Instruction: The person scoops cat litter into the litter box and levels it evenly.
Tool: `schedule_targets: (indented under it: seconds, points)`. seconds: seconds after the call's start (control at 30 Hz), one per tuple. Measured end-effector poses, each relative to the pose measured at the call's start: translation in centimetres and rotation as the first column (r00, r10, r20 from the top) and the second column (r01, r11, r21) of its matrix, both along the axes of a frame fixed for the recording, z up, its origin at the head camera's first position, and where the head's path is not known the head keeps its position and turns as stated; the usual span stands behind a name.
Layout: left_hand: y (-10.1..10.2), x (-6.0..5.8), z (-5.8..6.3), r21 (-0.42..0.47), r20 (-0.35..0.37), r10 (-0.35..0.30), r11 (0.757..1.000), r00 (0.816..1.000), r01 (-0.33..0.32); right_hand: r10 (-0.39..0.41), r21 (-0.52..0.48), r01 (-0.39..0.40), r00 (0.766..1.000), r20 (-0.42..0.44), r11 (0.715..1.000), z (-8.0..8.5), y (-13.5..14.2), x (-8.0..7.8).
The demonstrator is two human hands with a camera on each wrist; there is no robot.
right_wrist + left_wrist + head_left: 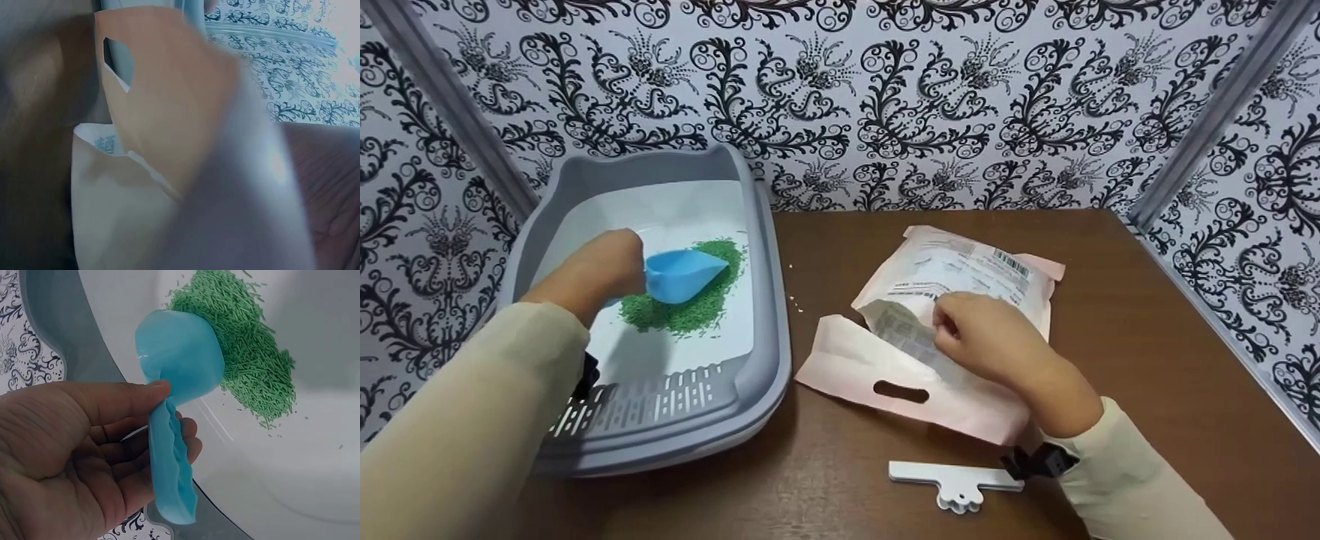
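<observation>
My left hand (604, 262) grips the handle of a light blue scoop (682, 276). In the left wrist view, the thumb presses near the base of the scoop's bowl and the fingers curl behind the handle. The scoop is over green pellets (690, 311) heaped on the white floor of a grey litter box (769, 330). On the right, my right hand (994, 330) has curled fingers at the torn mouth of a pale pink bag (840, 352) and holds its edge. The bag (152, 84) fills much of the right wrist view, partly blurred; the fingertips are hidden there.
A white clip (952, 474) lies on the brown table (840, 480) in front of the bag. Small pale crumbs (795, 300) are scattered between box and bag. Patterned walls (885, 97) enclose the back and sides. The litter box has a slotted grate (682, 394) at its front.
</observation>
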State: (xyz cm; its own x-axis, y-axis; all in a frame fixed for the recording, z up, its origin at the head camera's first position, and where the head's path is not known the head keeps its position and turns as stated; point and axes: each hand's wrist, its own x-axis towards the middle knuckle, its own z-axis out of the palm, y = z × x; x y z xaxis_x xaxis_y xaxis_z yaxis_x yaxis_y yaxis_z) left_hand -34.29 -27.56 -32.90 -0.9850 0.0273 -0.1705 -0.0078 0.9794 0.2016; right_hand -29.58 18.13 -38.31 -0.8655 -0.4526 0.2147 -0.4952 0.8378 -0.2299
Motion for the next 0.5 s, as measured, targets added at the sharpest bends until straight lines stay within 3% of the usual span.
schedule_targets:
  seconds: [0.3,0.5]
  points:
    - [0.44,-0.18,-0.3,0.005,0.027,0.035,0.999,0.999,-0.035,0.025,0.041,-0.025,1.0,0.013,0.999,-0.2,-0.04,-0.06]
    - [0.32,0.1,-0.35,-0.027,-0.02,-0.039,0.999,0.999,0.038,0.025,0.043,-0.025,1.0,-0.002,0.999,-0.47,-0.07,-0.17]
